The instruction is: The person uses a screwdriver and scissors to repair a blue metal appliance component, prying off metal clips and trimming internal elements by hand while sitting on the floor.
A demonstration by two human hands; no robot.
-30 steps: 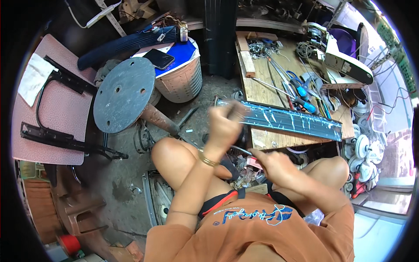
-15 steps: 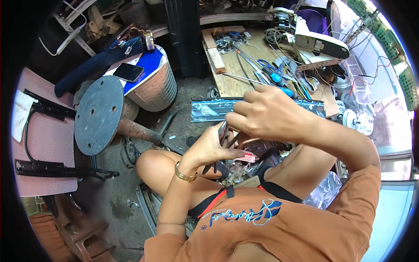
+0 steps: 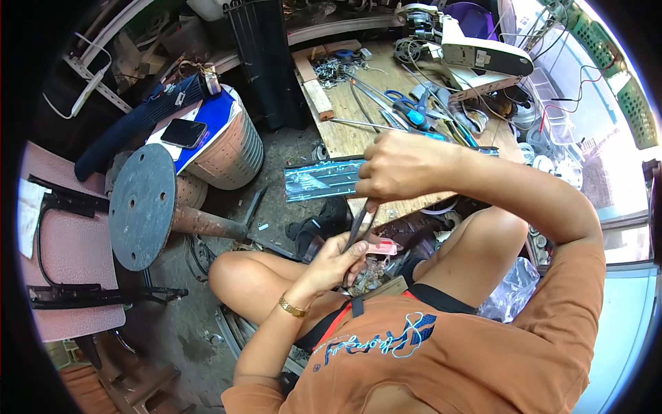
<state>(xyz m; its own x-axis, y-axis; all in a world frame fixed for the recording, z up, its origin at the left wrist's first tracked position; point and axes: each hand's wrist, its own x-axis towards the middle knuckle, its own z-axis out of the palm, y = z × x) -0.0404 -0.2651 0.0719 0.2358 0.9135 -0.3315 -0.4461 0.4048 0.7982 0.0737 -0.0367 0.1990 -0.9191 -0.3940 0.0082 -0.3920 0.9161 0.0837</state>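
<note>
left grip [image 3: 334, 263] and right grip [image 3: 393, 167] are both clamped on a narrow dark strip [image 3: 356, 229].

The right forearm [image 3: 510, 181] is carried across the front of the torso [image 3: 441, 345] from a sharply bent elbow [image 3: 589, 231], and the right hand [image 3: 396, 168] is closed into a fist, its back turned upward. The left hand [image 3: 336, 263] is held nearer the torso, thumb uppermost, fingers curled beneath.
</note>
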